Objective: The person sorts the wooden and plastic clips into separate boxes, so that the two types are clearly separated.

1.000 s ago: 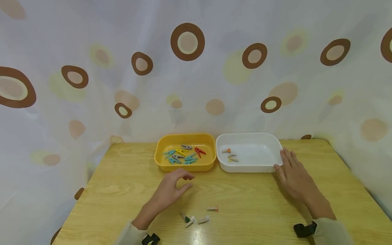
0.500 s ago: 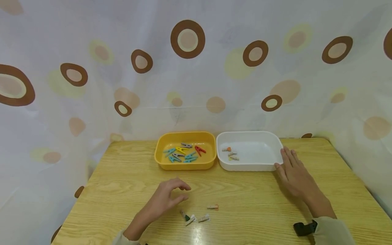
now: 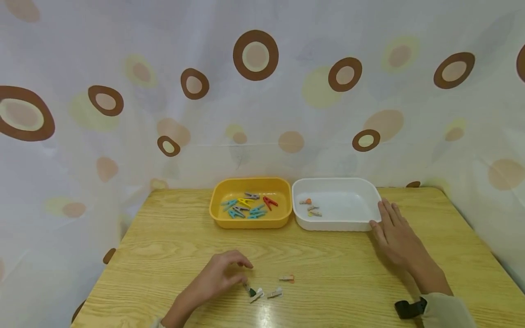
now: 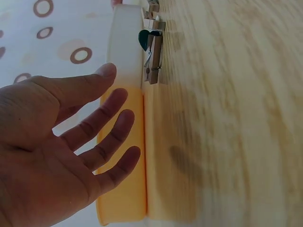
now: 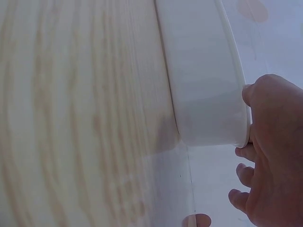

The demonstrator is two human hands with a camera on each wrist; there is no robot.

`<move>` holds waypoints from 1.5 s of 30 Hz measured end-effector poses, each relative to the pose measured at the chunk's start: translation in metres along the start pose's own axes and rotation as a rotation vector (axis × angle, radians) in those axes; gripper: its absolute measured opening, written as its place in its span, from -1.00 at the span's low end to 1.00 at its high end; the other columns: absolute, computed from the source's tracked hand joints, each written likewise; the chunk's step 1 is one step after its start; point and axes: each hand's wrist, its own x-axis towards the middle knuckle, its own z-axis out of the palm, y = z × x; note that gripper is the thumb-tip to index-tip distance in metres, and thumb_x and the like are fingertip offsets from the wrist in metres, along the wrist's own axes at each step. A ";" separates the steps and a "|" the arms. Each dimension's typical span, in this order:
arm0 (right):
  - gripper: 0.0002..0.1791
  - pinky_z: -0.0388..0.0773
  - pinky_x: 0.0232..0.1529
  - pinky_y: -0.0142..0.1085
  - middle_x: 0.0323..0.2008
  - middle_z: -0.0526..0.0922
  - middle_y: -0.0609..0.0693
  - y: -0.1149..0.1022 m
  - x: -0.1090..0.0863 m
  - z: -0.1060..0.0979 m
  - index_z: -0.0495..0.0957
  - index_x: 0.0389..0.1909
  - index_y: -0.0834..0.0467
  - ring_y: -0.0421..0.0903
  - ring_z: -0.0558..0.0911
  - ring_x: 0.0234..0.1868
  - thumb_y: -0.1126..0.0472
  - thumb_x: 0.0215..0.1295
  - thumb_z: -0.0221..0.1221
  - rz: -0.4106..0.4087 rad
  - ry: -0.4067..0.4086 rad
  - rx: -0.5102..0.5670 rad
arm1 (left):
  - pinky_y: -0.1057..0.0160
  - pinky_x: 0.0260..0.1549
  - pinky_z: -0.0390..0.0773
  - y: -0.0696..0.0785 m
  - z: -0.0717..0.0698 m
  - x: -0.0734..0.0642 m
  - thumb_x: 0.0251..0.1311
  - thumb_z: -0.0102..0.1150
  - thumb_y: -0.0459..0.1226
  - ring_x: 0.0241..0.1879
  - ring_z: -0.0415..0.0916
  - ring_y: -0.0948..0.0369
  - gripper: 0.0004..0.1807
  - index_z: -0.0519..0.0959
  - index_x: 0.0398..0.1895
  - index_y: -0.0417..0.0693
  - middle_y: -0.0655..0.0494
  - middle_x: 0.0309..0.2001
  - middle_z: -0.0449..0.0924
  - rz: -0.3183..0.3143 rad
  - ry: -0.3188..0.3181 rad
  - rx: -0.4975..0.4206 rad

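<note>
My left hand point(image 3: 219, 275), holding nothing, hovers with loosely bent fingers just left of a small wooden clothespin with a dark green heart point(image 3: 252, 291). In the left wrist view that clothespin point(image 4: 154, 59) lies beyond the thumb, a gap between them. Beside it on the table are two clothespins with white decorations, one here point(image 3: 257, 297) and one to its right point(image 3: 275, 294); an orange-tipped clothespin point(image 3: 287, 278) lies farther off. My right hand point(image 3: 402, 243) rests against the right end of the white tray point(image 3: 332, 225), fingers extended, thumb point(image 5: 248, 94) touching the rim.
A yellow tray point(image 3: 251, 224) with several plastic clothespins in blue, grey, yellow and red abuts the white tray's left side. Three small wooden clothespins point(image 3: 312, 207) lie in the white tray. A patterned cloth point(image 3: 291, 118) hangs behind the wooden table point(image 3: 164, 246).
From in front of the yellow tray, my left hand has come back toward the table's near side, close to the green-heart clothespin. The right hand stays at the white tray.
</note>
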 end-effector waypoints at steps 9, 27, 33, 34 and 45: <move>-0.27 -0.13 0.46 0.35 0.59 -0.15 0.42 0.000 -0.002 0.000 -0.18 0.59 0.45 0.37 -0.23 0.59 0.04 0.70 -0.24 0.011 0.001 0.007 | 0.11 0.14 0.56 0.000 0.004 -0.004 0.17 0.48 -0.32 0.02 0.60 0.26 -0.77 0.73 -0.11 0.01 0.30 -0.10 0.70 -0.100 -0.097 0.017; -0.27 -0.11 0.45 0.36 0.57 -0.11 0.45 0.000 0.000 0.000 -0.18 0.59 0.44 0.37 -0.23 0.59 0.05 0.70 -0.23 0.003 0.008 0.019 | 0.29 -0.15 0.53 0.001 0.008 -0.004 0.16 0.49 -0.36 -0.25 0.51 0.38 -0.87 0.74 -0.36 0.09 0.41 -0.33 0.64 -0.075 -0.155 0.097; -0.27 -0.09 0.44 0.37 0.57 -0.11 0.45 0.000 0.000 0.000 -0.19 0.59 0.44 0.36 -0.23 0.59 0.04 0.70 -0.24 0.001 0.004 0.015 | 0.31 -0.20 0.57 0.000 0.008 -0.004 0.20 0.46 -0.37 -0.26 0.52 0.37 -0.85 0.72 -0.34 0.12 0.39 -0.32 0.60 -0.126 -0.122 0.070; -0.27 -0.09 0.44 0.37 0.57 -0.11 0.45 0.000 0.000 0.000 -0.19 0.59 0.44 0.36 -0.24 0.59 0.04 0.70 -0.24 0.002 0.002 0.015 | 0.31 -0.21 0.57 0.000 0.009 -0.004 0.20 0.46 -0.37 -0.27 0.52 0.36 -0.85 0.72 -0.33 0.12 0.39 -0.32 0.61 -0.130 -0.114 0.064; -0.26 -0.10 0.44 0.36 0.57 -0.11 0.46 -0.001 0.000 -0.002 -0.20 0.59 0.44 0.38 -0.23 0.59 0.03 0.70 -0.22 0.009 -0.010 0.022 | 0.30 -0.18 0.63 -0.003 0.009 0.003 0.21 0.45 -0.38 -0.24 0.56 0.39 -0.84 0.71 -0.31 0.11 0.35 -0.29 0.63 -0.097 -0.035 0.043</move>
